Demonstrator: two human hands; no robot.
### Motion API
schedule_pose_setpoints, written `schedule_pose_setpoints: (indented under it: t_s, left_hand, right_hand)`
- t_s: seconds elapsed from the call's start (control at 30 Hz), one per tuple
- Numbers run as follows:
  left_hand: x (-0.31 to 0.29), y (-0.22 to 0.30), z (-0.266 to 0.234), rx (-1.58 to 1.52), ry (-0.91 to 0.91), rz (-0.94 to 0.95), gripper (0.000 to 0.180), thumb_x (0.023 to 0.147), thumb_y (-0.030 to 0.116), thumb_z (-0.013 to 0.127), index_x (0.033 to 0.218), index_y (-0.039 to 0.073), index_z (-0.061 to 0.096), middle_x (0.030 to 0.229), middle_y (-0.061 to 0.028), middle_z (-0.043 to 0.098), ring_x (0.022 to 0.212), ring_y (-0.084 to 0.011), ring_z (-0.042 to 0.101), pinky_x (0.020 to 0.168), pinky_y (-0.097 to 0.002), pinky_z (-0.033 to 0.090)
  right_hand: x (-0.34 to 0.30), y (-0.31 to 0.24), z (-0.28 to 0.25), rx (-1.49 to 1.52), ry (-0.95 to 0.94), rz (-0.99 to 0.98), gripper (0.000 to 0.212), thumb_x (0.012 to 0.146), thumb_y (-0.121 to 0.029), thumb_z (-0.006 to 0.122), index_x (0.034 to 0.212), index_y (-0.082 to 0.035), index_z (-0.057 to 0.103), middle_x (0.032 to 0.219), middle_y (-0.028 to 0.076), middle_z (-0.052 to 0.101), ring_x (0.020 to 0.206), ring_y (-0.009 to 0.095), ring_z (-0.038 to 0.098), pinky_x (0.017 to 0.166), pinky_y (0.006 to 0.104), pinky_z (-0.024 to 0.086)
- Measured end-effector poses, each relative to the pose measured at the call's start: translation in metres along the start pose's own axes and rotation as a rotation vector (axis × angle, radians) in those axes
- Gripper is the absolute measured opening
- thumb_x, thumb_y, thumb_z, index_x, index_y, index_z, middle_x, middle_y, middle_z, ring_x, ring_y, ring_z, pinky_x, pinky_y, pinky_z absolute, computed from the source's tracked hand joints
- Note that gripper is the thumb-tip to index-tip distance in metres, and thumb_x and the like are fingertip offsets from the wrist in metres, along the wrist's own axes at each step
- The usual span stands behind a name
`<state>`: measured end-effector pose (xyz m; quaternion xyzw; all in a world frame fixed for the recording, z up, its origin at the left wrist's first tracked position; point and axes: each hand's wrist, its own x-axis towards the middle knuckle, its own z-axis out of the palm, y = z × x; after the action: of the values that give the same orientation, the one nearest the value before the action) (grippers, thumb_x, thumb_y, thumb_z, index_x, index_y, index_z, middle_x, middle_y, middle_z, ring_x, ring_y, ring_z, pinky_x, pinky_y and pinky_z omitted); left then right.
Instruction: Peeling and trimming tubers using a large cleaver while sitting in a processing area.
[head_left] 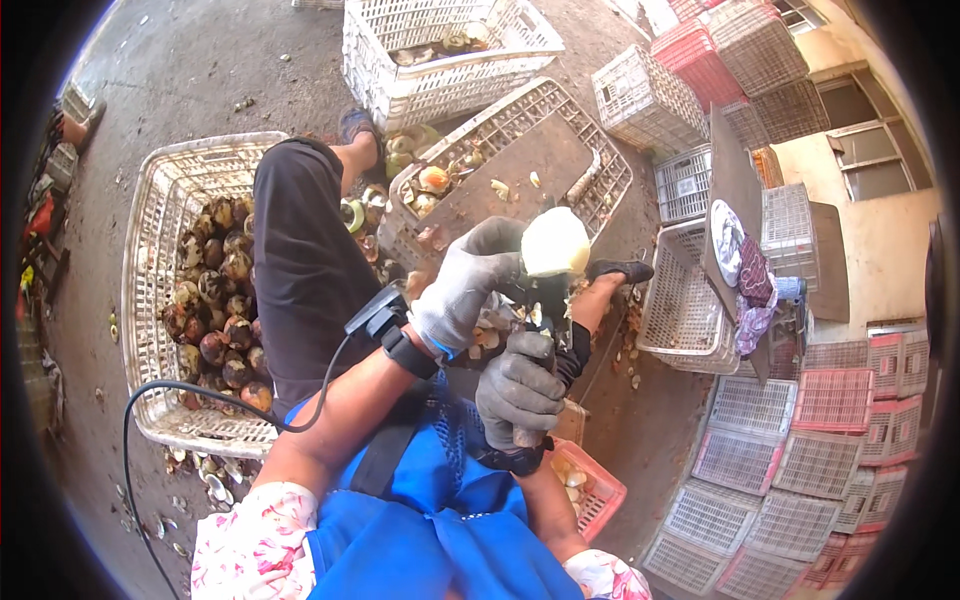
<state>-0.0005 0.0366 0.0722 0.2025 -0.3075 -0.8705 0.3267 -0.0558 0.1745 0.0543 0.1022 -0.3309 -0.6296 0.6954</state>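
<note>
My left hand [468,275], in a pale grey glove, grips a round peeled white fruit [556,243] from its left side. In a darker grey glove, my right hand [522,390] is closed round the handle of a knife [548,305]. Its dark broad blade points up, its top against or just behind the underside of the fruit; exact contact is hard to make out. The wooden handle end shows below my right fist. Just beyond my hands, a brown board [525,175] lies over an upturned crate [600,205], with scraps of peel on it.
At left stands a white crate [150,300] of dark brown round fruits [225,300]. Another white crate [450,90] stands ahead. A pink crate [600,500] with pale pieces is by my right forearm. Stacked crates [780,470] line the right. A black cable [200,385] trails from my left wrist.
</note>
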Motion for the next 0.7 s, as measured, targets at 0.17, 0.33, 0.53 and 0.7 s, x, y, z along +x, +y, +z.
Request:
schedule_pose_setpoints:
  t_s: [0.17,0.33,0.53,0.7]
  left_hand:
    - [0.008,-0.005,-0.003,0.198,0.062,0.096,0.013,0.086,0.002,0.068,0.099,0.003,0.068,0.088,0.0014,0.068,0.076,-0.0066,0.059,0.066,-0.0232,0.049]
    - [0.004,-0.016,-0.019,0.737,0.047,0.093,0.023,0.085,0.005,0.069,0.108,0.005,0.068,0.092,-0.0073,0.071,0.083,-0.0122,0.066,0.077,-0.0309,0.054]
    - [-0.003,0.000,-0.010,0.558,0.004,0.051,0.047,0.087,0.013,0.072,0.133,0.007,0.062,0.118,-0.0136,0.071,0.096,-0.0153,0.069,0.086,-0.0331,0.056]
    - [-0.004,0.000,0.018,0.663,0.131,-0.011,0.039,0.090,0.020,0.077,0.126,0.005,0.068,0.100,-0.0110,0.077,0.087,-0.0111,0.070,0.080,-0.0304,0.056]
  right_hand:
    - [0.005,0.010,0.002,0.012,0.009,0.033,0.024,0.105,-0.015,0.047,0.115,0.006,0.053,0.072,0.009,0.061,0.058,0.015,0.065,0.052,0.0290,0.062]
    - [0.002,0.008,0.009,0.031,-0.020,-0.166,0.024,0.105,-0.016,0.047,0.114,0.005,0.052,0.074,0.011,0.062,0.059,0.016,0.065,0.056,0.0315,0.064]
    - [0.003,0.012,0.013,0.054,-0.012,-0.236,0.021,0.104,-0.015,0.046,0.111,0.004,0.053,0.073,0.010,0.060,0.059,0.016,0.065,0.055,0.0313,0.064]
    - [0.001,0.010,0.008,0.048,0.039,-0.171,0.016,0.103,-0.013,0.048,0.105,0.001,0.055,0.072,0.009,0.060,0.059,0.016,0.065,0.053,0.0298,0.063]
